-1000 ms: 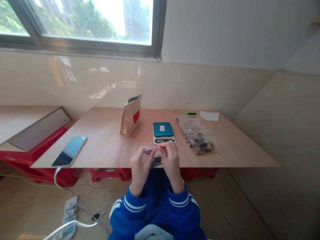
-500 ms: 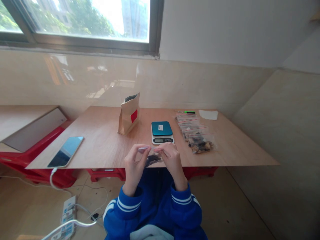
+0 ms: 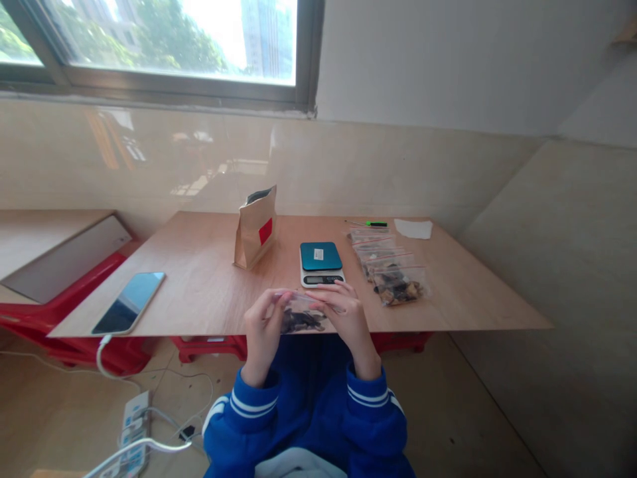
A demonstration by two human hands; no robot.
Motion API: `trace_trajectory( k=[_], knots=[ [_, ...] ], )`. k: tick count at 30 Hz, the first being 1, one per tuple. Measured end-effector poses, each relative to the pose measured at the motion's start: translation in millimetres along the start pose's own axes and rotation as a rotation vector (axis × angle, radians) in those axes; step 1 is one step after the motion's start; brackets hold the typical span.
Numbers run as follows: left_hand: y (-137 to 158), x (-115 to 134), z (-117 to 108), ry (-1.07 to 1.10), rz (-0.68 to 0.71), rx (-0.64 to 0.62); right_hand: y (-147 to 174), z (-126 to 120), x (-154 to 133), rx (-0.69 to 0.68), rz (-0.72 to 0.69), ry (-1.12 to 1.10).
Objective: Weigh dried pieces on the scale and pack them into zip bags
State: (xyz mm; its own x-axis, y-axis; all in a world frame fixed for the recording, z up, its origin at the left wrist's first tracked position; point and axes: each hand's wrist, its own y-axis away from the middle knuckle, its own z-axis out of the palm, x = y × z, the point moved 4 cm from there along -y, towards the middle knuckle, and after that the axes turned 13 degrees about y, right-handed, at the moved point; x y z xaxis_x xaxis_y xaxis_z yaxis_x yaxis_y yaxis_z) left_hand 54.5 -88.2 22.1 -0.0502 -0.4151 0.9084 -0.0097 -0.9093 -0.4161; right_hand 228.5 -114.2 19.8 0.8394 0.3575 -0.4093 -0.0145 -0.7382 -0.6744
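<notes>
Between my hands is a clear zip bag (image 3: 302, 321) with dark dried pieces in its lower part. My left hand (image 3: 263, 325) pinches the bag's top edge at its left end. Thumb and fingers of my right hand (image 3: 346, 317) are closed on the same edge farther right. Just beyond the hands stands a kitchen scale (image 3: 321, 257) with a blue-green plate and a small white label; nothing else lies on the plate. To its right, several filled zip bags (image 3: 398, 287) overlap in a row. A brown paper pouch (image 3: 255, 232) with a red patch stands open-topped behind, to the left.
A phone (image 3: 129, 303) with a white cable lies at the wooden table's (image 3: 472, 299) left end. Along the back are a green-and-black screwdriver (image 3: 377, 224) and a white paper piece (image 3: 413, 229). Red stools (image 3: 209, 346) stand below; a power strip (image 3: 133, 431) lies on the floor.
My hands have moved slightly apart along the bag's top edge. More of the bag and its dark contents now shows between them. The right fingers have straightened somewhat.
</notes>
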Motion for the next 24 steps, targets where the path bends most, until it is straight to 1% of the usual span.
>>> trace_trajectory(
  k=[4, 8, 11, 14, 16, 18, 20, 22, 24],
  knots=[
    [1, -3, -4, 0.013, -0.035, 0.064, 0, -2, 5, -0.045, 0.003, -0.019],
    [1, -2, -4, 0.094, -0.088, 0.104, -1, -3, 1, -0.024, -0.005, -0.047],
    [2, -2, -4, 0.193, -0.120, 0.163, 0, -4, 0, -0.041, 0.004, -0.099],
    [2, -7, -5, 0.358, -0.172, 0.262, 4, -8, 5, -0.096, 0.069, -0.175],
    [1, -11, -5, 0.468, -0.243, 0.293, 6, -11, 10, -0.118, 0.124, -0.209],
    [1, -14, -4, 0.520, -0.313, 0.288, 7, -13, 12, -0.115, 0.180, -0.235],
    [-1, -13, -2, 0.525, -0.341, 0.265, 8, -15, 13, -0.116, 0.255, -0.304],
    [-3, -13, 2, 0.500, -0.347, 0.183, 10, -17, 18, -0.118, 0.365, -0.425],
    [-4, -16, 8, 0.440, -0.358, 0.050, 15, -24, 30, -0.102, 0.492, -0.510]
  ],
)
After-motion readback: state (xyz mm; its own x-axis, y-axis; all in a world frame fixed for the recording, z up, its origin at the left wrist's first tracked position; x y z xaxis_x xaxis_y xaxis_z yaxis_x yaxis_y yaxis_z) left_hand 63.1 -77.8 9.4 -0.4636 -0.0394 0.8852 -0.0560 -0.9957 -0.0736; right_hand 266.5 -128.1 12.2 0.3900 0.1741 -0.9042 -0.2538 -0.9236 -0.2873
